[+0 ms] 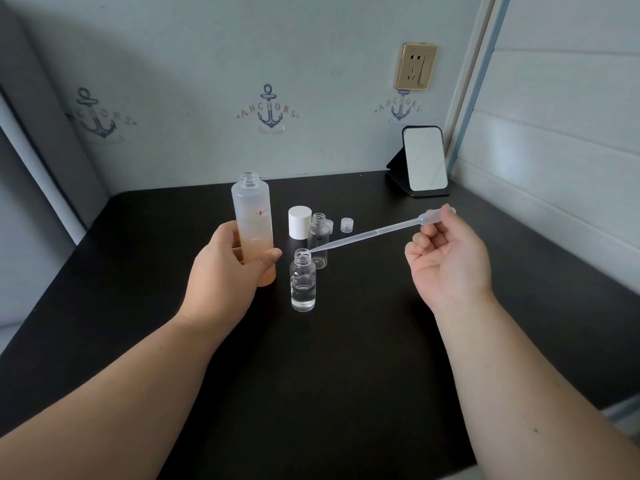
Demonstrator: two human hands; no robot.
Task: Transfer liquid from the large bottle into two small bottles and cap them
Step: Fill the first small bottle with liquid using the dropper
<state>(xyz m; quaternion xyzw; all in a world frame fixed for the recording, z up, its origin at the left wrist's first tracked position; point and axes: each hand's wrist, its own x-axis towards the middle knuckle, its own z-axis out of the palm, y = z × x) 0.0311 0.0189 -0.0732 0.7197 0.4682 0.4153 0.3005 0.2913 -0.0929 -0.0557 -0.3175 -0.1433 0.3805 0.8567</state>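
My left hand (227, 271) grips the large frosted bottle (252, 216), which stands uncapped on the black table (346, 375) and holds peach-tinted liquid in its lower part. My right hand (450, 261) pinches the bulb of a clear plastic pipette (374, 233). Its tip rests at the mouth of the near small glass bottle (303, 282), which holds some clear liquid at the bottom. A second small glass bottle (318, 237) stands just behind it, uncapped. The large white cap (299, 222) stands behind these, with two small clear caps (346, 224) to its right.
A small standing mirror (424, 161) sits at the table's back right corner. A wall with anchor prints and a power socket (415, 67) runs behind the table. A panelled wall borders the right side.
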